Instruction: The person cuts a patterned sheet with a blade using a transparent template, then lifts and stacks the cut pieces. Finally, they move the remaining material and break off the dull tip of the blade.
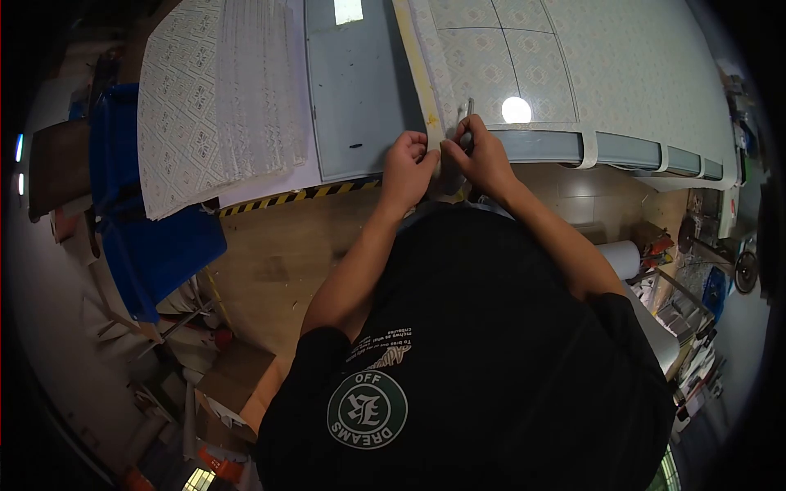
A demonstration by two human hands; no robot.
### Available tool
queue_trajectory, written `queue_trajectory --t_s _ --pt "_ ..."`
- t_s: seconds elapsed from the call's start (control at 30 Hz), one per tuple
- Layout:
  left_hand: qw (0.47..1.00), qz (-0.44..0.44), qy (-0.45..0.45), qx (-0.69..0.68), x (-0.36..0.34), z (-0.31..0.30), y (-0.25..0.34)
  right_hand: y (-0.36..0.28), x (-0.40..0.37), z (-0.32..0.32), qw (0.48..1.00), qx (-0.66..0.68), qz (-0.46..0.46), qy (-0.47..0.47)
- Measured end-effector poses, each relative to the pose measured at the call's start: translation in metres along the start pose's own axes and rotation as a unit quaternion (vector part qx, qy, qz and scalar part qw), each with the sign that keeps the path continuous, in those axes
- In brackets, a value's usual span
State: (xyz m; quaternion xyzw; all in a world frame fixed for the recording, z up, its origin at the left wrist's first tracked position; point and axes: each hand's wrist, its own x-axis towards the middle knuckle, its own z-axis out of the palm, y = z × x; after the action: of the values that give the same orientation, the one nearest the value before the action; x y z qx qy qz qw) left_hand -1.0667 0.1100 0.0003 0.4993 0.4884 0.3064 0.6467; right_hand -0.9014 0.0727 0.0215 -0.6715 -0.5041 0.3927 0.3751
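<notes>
Both of my hands meet at the near edge of the worktable. My left hand (407, 170) is closed, its thumb and fingers pinching the near end of a long pale strip (422, 69) with a yellowish edge. Just to the right, my right hand (485, 157) is closed around a slim metal tool (471, 107), whose end sticks up past the fingers; its exact kind is not clear. The thumbs nearly touch over the strip's end. A cream patterned sheet (639, 65) covers the table right of the strip.
A stack of patterned sheets (192, 106) lies on the left, beside a bare grey panel (352, 98). Black-and-yellow tape (303, 195) marks the table's front edge. A blue bin (164, 254) stands at left; a white roll (616, 260) lies at right below the table.
</notes>
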Motion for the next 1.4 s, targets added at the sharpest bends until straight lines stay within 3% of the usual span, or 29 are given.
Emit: queue_trajectory --t_s 0.53,0.6,1.1,1.17,1.2,1.27,1.3,1.37,1.4 --pt "0.998 -0.002 0.051 0.032 -0.004 0.012 0.001 0.016 0.007 0.003 0.996 -0.068 -0.066 -0.005" --pt "0.997 -0.004 0.063 0.044 -0.005 0.012 0.0 0.019 0.008 0.005 0.99 -0.087 -0.112 0.019" --pt "0.993 -0.022 0.098 0.068 -0.006 0.001 -0.01 0.026 0.011 -0.007 0.99 -0.1 -0.092 -0.022" --pt "0.974 0.031 0.184 0.131 -0.008 -0.007 -0.006 0.033 0.016 -0.025 0.991 -0.094 -0.097 0.011" --pt "0.974 0.035 0.18 0.133 -0.007 -0.006 0.0 0.038 0.016 -0.035 0.991 -0.087 -0.099 0.037" --pt "0.937 0.173 0.222 0.207 -0.001 -0.005 0.015 0.06 0.025 -0.055 0.982 -0.095 -0.139 0.089" --pt "0.936 0.178 0.219 0.21 0.003 -0.002 0.024 0.065 0.029 -0.064 0.969 -0.137 -0.169 0.117" --pt "0.953 0.193 0.035 0.23 0.015 0.012 0.039 0.081 0.035 -0.076 0.961 -0.169 -0.172 0.132" --pt "0.952 0.197 0.032 0.234 0.023 0.021 0.039 0.082 0.036 -0.079 0.961 -0.166 -0.173 0.137"
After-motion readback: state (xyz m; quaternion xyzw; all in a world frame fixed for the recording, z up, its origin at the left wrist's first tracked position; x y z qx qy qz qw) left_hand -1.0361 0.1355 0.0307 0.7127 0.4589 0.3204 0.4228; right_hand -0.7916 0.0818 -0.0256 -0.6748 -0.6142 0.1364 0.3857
